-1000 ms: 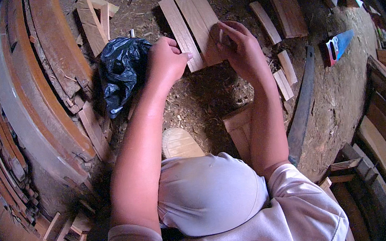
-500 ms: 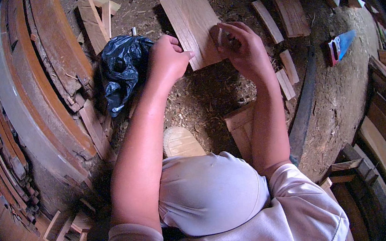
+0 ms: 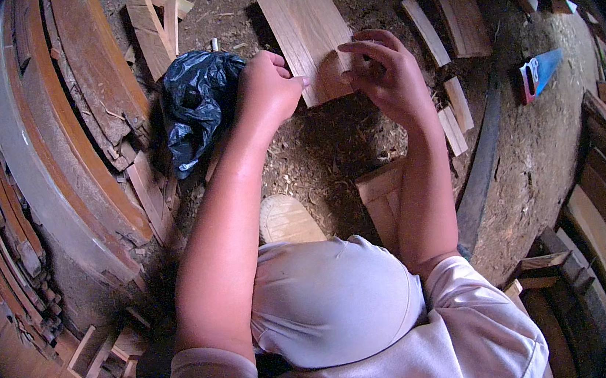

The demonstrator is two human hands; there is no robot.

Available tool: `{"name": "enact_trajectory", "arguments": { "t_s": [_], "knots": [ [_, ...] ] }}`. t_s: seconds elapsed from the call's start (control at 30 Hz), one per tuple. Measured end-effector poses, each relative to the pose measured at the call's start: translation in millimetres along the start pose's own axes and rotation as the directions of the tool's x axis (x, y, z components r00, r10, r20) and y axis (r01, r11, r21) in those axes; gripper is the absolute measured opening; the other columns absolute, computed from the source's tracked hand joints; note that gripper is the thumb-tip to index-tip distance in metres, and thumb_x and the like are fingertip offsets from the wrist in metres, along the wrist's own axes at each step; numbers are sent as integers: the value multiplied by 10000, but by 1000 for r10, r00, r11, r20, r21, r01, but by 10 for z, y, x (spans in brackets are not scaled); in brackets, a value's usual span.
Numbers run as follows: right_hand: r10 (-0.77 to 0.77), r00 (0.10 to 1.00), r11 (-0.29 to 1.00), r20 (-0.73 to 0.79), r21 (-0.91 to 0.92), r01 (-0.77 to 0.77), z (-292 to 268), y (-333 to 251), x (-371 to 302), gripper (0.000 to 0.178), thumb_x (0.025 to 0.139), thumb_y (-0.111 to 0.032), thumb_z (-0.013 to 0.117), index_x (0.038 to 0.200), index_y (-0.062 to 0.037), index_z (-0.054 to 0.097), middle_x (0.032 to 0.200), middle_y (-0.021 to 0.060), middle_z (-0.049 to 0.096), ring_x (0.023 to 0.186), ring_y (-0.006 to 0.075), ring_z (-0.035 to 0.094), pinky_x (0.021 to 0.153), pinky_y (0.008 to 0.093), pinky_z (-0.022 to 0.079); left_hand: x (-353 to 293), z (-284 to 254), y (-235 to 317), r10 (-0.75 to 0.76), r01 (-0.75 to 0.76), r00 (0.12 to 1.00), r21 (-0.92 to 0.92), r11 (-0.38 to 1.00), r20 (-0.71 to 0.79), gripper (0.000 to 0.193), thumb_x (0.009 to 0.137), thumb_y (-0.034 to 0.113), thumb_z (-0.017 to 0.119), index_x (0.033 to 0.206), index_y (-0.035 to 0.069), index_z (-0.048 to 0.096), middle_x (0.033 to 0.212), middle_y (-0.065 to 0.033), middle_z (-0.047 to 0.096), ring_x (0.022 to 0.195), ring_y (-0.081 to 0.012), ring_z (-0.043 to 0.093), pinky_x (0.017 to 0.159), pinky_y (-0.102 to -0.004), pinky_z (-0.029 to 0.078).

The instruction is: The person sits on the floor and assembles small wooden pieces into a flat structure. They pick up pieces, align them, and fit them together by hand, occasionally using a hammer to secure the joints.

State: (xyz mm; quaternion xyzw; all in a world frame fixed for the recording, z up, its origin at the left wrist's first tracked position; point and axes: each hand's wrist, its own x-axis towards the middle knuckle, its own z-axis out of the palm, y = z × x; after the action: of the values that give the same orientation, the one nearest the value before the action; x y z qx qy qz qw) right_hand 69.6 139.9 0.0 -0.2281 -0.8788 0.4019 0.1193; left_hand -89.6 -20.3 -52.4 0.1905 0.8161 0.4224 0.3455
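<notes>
A pale wooden board (image 3: 312, 29) with a lengthwise seam lies ahead of me, tilted slightly. My left hand (image 3: 269, 89) is closed at its near left edge, with the thumb on the wood and the other fingers curled; their tips are partly hidden. Over the near right corner, my right hand (image 3: 386, 69) is curved, its index finger and thumb apart, and a shadow falls on the board below it. I see nothing held in that hand. A crumpled black plastic bag (image 3: 198, 100) lies beside my left wrist.
Long planks (image 3: 95, 70) are stacked on the left. At the right, a handsaw (image 3: 540, 74) with a blue blade rests near a long dark strip (image 3: 481, 166). Short wood strips (image 3: 425, 32) lie beyond my right hand. A wooden piece (image 3: 377, 192) is beside my right forearm.
The whole view has shifted slightly, moving the scene a little right. My right index finger has bent further in over the board. My left hand keeps its place at the edge.
</notes>
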Motion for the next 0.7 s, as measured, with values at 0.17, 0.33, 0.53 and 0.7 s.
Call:
{"name": "enact_trajectory", "arguments": {
  "t_s": [0.17, 0.33, 0.53, 0.7],
  "knots": [
    [-48, 999, 997, -9, -57, 47, 11, 13, -22, 502, 739, 1, 846, 1215, -137, 758, 1349, 176, 605, 1189, 347, 645, 1008, 399, 549, 12, 21, -20, 14, -14, 1000, 8, 1000, -8, 476, 824, 19, 839, 1202, -60, 561, 998, -137, 687, 855, -218, 714, 699, -349, 635],
    [-34, 999, 997, -2, -76, 34, 29, 15, -19, 560, 739, 25, 845, 1250, -185, 753, 1440, 144, 564, 1189, 293, 661, 974, 381, 570, 3, 29, 3, 20, -20, 1000, 24, 1000, -22, 471, 820, 15, 841, 1197, -59, 568, 988, -133, 692, 840, -216, 714, 693, -353, 633],
    [-54, 998, 978, 13, -203, 55, 48, 8, -28, 644, 708, -12, 879, 1296, -226, 725, 1493, 148, 521, 1299, 357, 591, 1022, 413, 565, -15, 32, 32, 9, -7, 1000, 60, 998, -30, 495, 810, 23, 852, 1204, -67, 566, 1005, -155, 697, 843, -231, 717, 692, -368, 633],
    [-60, 996, 976, 60, -207, 72, 33, -37, -34, 784, 635, -41, 924, 1349, -256, 684, 1523, 153, 488, 1376, 390, 514, 1127, 471, 496, 23, 42, -61, 41, -38, 998, 56, 998, -55, 493, 793, 79, 869, 1177, -64, 594, 994, -175, 714, 869, -272, 729, 736, -385, 620]
  ]
}}
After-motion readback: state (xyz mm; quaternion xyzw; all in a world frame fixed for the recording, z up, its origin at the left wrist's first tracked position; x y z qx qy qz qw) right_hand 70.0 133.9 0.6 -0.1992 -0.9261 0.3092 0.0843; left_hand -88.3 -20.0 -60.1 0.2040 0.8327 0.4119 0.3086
